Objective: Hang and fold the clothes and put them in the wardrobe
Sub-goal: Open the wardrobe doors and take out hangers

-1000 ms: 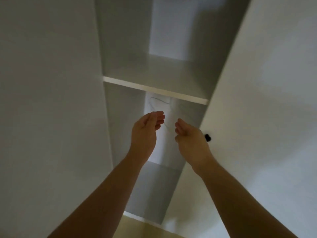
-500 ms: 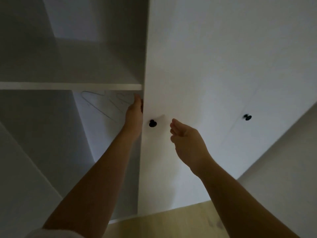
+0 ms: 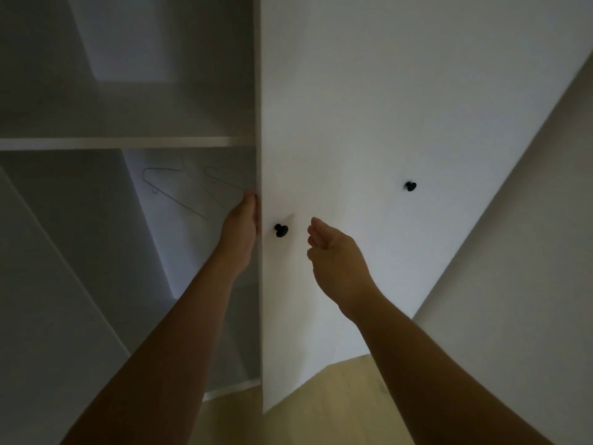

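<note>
A white wardrobe stands open on the left, with a shelf (image 3: 128, 142) across it and two thin wire hangers (image 3: 179, 194) hanging below the shelf. My left hand (image 3: 242, 226) grips the inner edge of the white wardrobe door (image 3: 353, 123), fingers wrapped behind it. A black round knob (image 3: 281, 230) sits on the door just right of that hand. My right hand (image 3: 333, 255) hovers in front of the door, right of the knob, fingers loosely curled and holding nothing. No clothes are in view.
A second black knob (image 3: 410, 186) marks the neighbouring door further right. A white wall (image 3: 529, 252) runs down the right side. Wooden floor (image 3: 337, 406) shows at the bottom. The left wardrobe door (image 3: 48, 316) stands open at the lower left.
My view swung right from the wardrobe's inside to the door front. My left hand moved onto the door's edge a second ago and stays there; my right hand barely shifted.
</note>
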### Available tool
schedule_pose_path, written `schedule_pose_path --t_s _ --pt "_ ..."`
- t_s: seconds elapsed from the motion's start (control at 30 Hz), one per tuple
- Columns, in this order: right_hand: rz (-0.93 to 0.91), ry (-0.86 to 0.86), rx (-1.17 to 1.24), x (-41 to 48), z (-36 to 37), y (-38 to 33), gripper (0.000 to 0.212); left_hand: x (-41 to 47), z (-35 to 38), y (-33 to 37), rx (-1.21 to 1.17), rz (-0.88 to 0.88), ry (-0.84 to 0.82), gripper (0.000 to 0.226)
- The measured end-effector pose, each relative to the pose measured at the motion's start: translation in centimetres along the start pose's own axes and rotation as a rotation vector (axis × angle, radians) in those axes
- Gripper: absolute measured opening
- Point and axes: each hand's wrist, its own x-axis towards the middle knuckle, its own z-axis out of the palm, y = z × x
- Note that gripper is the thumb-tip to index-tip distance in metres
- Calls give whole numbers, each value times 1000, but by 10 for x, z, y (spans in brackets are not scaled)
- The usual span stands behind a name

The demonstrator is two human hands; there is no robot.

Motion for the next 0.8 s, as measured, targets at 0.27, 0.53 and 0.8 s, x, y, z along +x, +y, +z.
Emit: schedule_pose_path --t_s 0.27,0.53,0.8 --pt "-82 43 -44 -80 -42 24 59 -112 53 2 39 7 -205 42" --pt "-83 187 -67 -131 -114 55 60 -179 140 -10 93 -1 -450 46" --pt "17 365 -61 -150 -193 81 66 -203 228 -17 161 -5 -642 50"
